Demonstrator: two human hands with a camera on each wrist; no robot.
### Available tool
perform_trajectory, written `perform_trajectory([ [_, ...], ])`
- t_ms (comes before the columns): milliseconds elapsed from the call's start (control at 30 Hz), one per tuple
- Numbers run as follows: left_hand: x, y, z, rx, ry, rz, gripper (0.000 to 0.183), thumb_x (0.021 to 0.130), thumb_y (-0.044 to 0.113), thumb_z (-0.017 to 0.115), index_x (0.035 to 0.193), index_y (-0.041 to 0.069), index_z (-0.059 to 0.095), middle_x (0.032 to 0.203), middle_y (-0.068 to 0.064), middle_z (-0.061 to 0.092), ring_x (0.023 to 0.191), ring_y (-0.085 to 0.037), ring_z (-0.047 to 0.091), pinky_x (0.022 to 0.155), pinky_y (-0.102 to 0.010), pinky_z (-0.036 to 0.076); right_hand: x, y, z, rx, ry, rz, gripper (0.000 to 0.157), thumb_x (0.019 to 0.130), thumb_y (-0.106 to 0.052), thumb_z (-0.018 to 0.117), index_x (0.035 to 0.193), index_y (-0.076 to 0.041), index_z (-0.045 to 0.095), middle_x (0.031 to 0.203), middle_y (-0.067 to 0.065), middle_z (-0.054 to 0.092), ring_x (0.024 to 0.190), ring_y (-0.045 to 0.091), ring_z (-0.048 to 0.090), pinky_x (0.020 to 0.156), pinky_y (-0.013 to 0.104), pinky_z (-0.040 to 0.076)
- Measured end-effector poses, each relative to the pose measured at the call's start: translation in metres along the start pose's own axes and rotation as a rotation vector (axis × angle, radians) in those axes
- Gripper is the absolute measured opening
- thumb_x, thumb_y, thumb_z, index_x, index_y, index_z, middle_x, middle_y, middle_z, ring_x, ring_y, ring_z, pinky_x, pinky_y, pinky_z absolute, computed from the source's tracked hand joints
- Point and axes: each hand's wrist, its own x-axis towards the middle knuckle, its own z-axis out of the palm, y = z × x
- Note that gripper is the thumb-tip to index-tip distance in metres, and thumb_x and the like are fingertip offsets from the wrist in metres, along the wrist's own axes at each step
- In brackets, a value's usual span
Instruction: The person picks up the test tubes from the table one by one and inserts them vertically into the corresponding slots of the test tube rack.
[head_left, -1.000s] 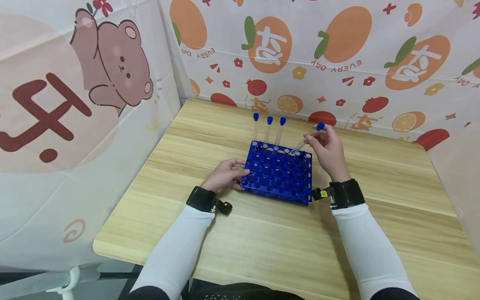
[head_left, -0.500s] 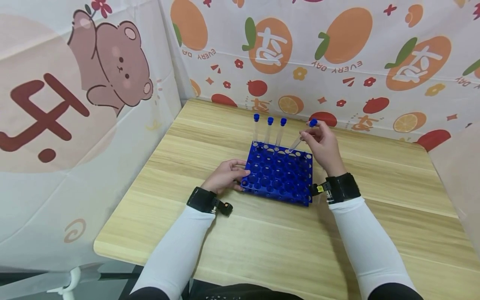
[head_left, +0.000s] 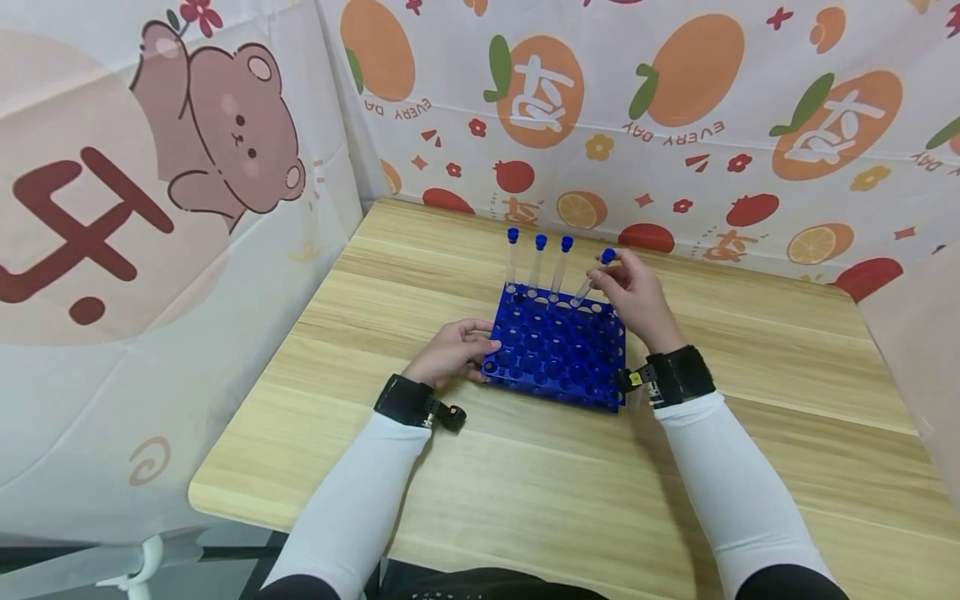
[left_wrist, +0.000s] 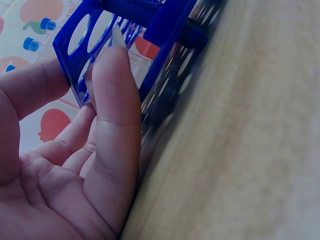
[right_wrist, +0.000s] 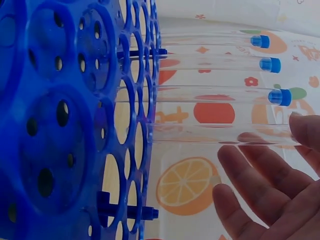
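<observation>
A blue test tube rack [head_left: 555, 354] stands on the table, its top full of round holes. My left hand [head_left: 447, 350] grips its left end, the thumb on the near side in the left wrist view. With thumb and fingers my right hand [head_left: 639, 296] pinches a clear test tube [right_wrist: 215, 134] near its blue cap [head_left: 608, 255]. That tube leans to the right in the head view, its lower end at a hole in the back row. To its left, three capped tubes [head_left: 558, 268] stand in the same row.
The wooden table [head_left: 480, 492] reaches around the rack on all sides. Behind it hangs a white cloth [head_left: 450, 67] printed with oranges, and another cloth [head_left: 315, 292] with a bear hangs at the left.
My right hand has moved left and slightly down with the test tube, whose lower end has shifted left along the back row. The left hand and rack have stayed put.
</observation>
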Motion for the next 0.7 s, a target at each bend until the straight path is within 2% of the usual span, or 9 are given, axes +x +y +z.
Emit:
perform_trajectory([
  [333, 0.000, 0.000, 0.001, 0.002, 0.006, 0.006, 0.042, 0.094, 0.009, 0.065, 0.132, 0.003, 0.051, 0.092, -0.003, 0.067, 0.068, -0.015, 0.061, 0.055, -0.029, 0.061, 0.002, 0.002, 0.005, -0.073, -0.085, 0.064, 0.032, 0.101, -0.038, 0.055, 0.123, -0.015, 0.055, 0.119, 0.015, 0.068, 0.106, 0.031, 0.067, 0.097, 0.055, 0.054],
  [533, -0.001, 0.000, 0.001, 0.003, 0.012, 0.008, 0.042, 0.093, 0.009, 0.066, 0.133, 0.003, 0.050, 0.093, -0.003, 0.067, 0.069, -0.015, 0.062, 0.055, -0.029, 0.061, 0.008, 0.000, 0.006, -0.163, -0.099, 0.086, 0.029, 0.101, -0.041, 0.051, 0.116, -0.017, 0.054, 0.116, 0.013, 0.069, 0.105, 0.032, 0.067, 0.093, 0.055, 0.056],
  [700, -0.002, 0.001, 0.001, 0.004, 0.011, 0.005, 0.042, 0.093, 0.009, 0.066, 0.132, 0.003, 0.051, 0.094, -0.003, 0.067, 0.069, -0.015, 0.062, 0.055, -0.029, 0.061, 0.013, 0.000, 0.007, -0.218, -0.116, 0.080, 0.024, 0.101, -0.037, 0.054, 0.114, -0.017, 0.056, 0.113, 0.015, 0.070, 0.103, 0.031, 0.068, 0.090, 0.054, 0.057],
])
